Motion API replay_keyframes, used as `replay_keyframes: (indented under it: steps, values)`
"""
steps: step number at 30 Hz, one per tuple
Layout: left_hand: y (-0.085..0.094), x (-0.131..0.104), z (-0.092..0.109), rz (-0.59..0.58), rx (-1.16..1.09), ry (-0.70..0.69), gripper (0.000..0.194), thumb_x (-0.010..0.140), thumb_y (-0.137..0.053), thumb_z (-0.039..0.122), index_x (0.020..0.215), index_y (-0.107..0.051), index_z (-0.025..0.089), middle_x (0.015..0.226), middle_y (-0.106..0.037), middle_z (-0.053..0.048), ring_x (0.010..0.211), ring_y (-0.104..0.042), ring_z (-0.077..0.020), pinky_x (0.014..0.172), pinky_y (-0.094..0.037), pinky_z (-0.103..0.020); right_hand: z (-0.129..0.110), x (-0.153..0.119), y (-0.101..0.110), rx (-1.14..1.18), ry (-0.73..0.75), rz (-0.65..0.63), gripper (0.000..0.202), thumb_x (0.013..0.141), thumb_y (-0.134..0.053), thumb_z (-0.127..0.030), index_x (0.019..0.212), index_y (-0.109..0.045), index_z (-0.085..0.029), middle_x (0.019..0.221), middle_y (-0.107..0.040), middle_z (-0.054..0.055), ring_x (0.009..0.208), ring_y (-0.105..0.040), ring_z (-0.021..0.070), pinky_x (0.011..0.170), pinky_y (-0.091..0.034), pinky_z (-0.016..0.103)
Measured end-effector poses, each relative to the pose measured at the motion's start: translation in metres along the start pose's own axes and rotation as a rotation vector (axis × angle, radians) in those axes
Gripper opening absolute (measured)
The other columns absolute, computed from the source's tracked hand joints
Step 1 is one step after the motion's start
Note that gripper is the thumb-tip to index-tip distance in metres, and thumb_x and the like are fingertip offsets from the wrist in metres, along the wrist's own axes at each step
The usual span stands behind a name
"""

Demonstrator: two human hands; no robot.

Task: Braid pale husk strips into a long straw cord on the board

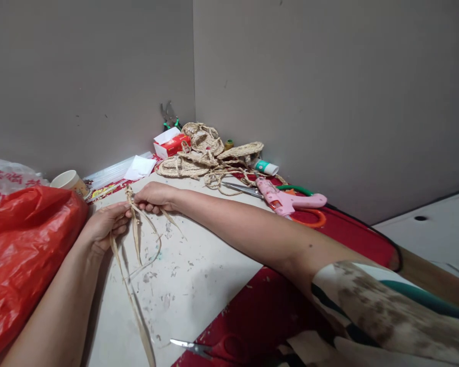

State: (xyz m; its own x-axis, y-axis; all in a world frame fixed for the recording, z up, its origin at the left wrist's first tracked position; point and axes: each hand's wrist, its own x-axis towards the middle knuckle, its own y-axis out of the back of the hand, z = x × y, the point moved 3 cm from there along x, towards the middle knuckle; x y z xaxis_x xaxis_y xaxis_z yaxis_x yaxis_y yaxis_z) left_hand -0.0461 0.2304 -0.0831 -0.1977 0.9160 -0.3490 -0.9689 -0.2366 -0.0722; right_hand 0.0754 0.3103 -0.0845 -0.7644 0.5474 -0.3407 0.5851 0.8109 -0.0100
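A short braid of straw-coloured strands (pixel 129 194) stands between my two hands, its plaited part at the top and loose ends hanging below. My left hand (pixel 109 221) is closed on strands at the braid's left side, and one long strand (pixel 132 300) trails from it down the white board (pixel 176 275). On the right side, my right hand (pixel 156 196) is closed in a pinch on other strands, with a short end (pixel 175 224) showing beneath it. Two more loose strands (pixel 136 237) hang in the middle, one curling to the right. The fingertips partly hide where the strands cross.
Coiled braided cord (pixel 199 153) lies at the back near a red and white box (pixel 172 142) and pliers (pixel 170 116). To the right are a pink glue gun (pixel 288 199) and scissors. Small scissors (pixel 193 347) lie in front. A red plastic bag (pixel 30 255) and cup (pixel 67 181) stand left.
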Motion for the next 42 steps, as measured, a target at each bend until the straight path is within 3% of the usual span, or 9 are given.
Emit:
replay_keyframes:
  steps: [7,12,20,29,33,37,39,42]
  values:
    - [0.0,-0.001,0.0,0.013,0.012,-0.011,0.016,0.07,-0.071,0.019,0.062,-0.06,0.01,0.052,-0.048,0.005,0.032,-0.027,0.0017,0.028,-0.021,-0.008,-0.003,-0.004,0.001,-0.058,0.069,0.083,0.03,0.08,-0.059,-0.017,0.058,-0.039,-0.016,0.04,-0.031,-0.009,0.032,-0.024,0.002,0.031,-0.015,0.016]
    - [-0.001,0.0,-0.001,0.041,0.025,-0.016,0.011,0.069,-0.071,0.015,0.078,-0.067,0.009,0.056,-0.055,0.003,0.032,-0.031,0.001,0.028,-0.022,-0.008,-0.005,-0.005,0.002,-0.125,0.053,0.095,0.034,0.079,-0.063,-0.024,0.057,-0.038,-0.017,0.039,-0.027,-0.01,0.033,-0.022,0.0029,0.031,-0.014,0.017]
    - [-0.001,0.0,-0.002,0.07,0.008,-0.043,0.016,0.072,-0.068,0.01,0.087,-0.065,0.013,0.056,-0.06,0.001,0.031,-0.03,-0.0005,0.029,-0.022,-0.01,-0.003,-0.008,0.003,-0.02,0.002,-0.068,0.029,0.084,-0.057,-0.017,0.06,-0.04,-0.015,0.039,-0.027,-0.01,0.034,-0.019,0.0023,0.032,-0.013,0.015]
    - [0.0,0.001,-0.002,0.056,0.035,-0.02,0.015,0.074,-0.069,0.015,0.088,-0.065,0.014,0.048,-0.051,0.005,0.03,-0.026,-0.0005,0.029,-0.02,-0.01,-0.003,-0.009,0.003,-0.061,0.029,-0.104,0.022,0.079,-0.054,-0.011,0.064,-0.039,-0.016,0.043,-0.03,-0.009,0.036,-0.021,0.0034,0.034,-0.013,0.016]
    - [0.0,0.001,-0.001,0.016,0.069,-0.007,0.013,0.068,-0.071,0.013,0.079,-0.066,0.01,0.05,-0.051,0.004,0.033,-0.03,-0.0006,0.03,-0.023,-0.01,-0.005,-0.016,0.004,-0.232,0.074,-0.076,0.021,0.079,-0.053,-0.011,0.064,-0.039,-0.017,0.045,-0.029,-0.008,0.039,-0.023,0.0047,0.038,-0.015,0.018]
    - [0.0,0.003,-0.002,0.029,0.126,-0.009,0.011,0.063,-0.072,0.011,0.072,-0.065,0.009,0.06,-0.061,-0.003,0.041,-0.046,-0.0044,0.035,-0.036,-0.012,-0.009,-0.019,0.007,-0.516,0.223,0.027,0.016,0.078,-0.056,-0.014,0.066,-0.046,-0.015,0.051,-0.038,-0.006,0.048,-0.032,0.0068,0.045,-0.023,0.02]
    - [-0.001,0.004,-0.003,0.04,0.156,-0.001,0.01,0.063,-0.072,0.012,0.069,-0.065,0.009,0.06,-0.061,-0.003,0.039,-0.044,-0.0031,0.033,-0.031,-0.01,-0.012,-0.017,0.006,-0.712,0.326,0.076,0.015,0.078,-0.058,-0.015,0.067,-0.048,-0.014,0.058,-0.044,-0.004,0.055,-0.037,0.0079,0.051,-0.028,0.021]
    - [-0.003,0.005,-0.002,0.058,0.186,0.012,0.01,0.064,-0.071,0.014,0.065,-0.062,0.011,0.047,-0.049,0.004,0.032,-0.028,0.0004,0.029,-0.017,-0.009,-0.013,-0.013,0.003,-0.891,0.419,0.111,0.015,0.078,-0.058,-0.016,0.067,-0.048,-0.015,0.062,-0.045,-0.003,0.061,-0.039,0.0096,0.055,-0.029,0.022]
